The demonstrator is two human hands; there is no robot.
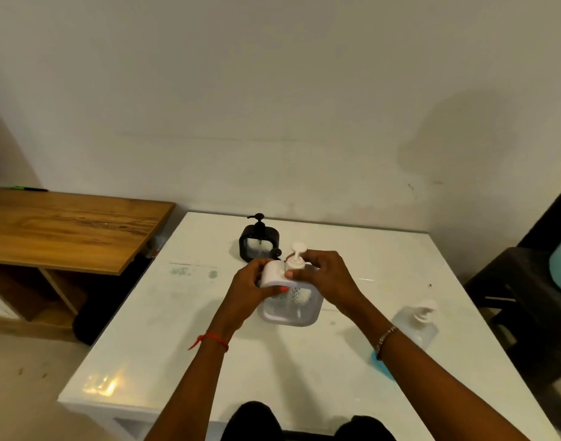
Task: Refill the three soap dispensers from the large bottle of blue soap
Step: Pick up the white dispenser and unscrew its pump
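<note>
**Both hands on one dispenser**

On the white table (209, 345), the left hand (253, 286) grips a corner of the white-framed clear square dispenser (292, 308). The right hand (325, 276) pinches its white pump collar (295, 265). A black-framed dispenser (259, 242) stands just behind. The right forearm (409, 361) partly hides the large clear blue-soap bottle (416, 326).

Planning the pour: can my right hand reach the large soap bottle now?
Probably, once the right hand lets go of the white dispenser; the large bottle stands to its right, nothing between.

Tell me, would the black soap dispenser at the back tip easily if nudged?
Probably not: the black dispenser looks squat and wide, so it should slide on the glossy table first. Its window shows no blue, so it's likely light.
</note>
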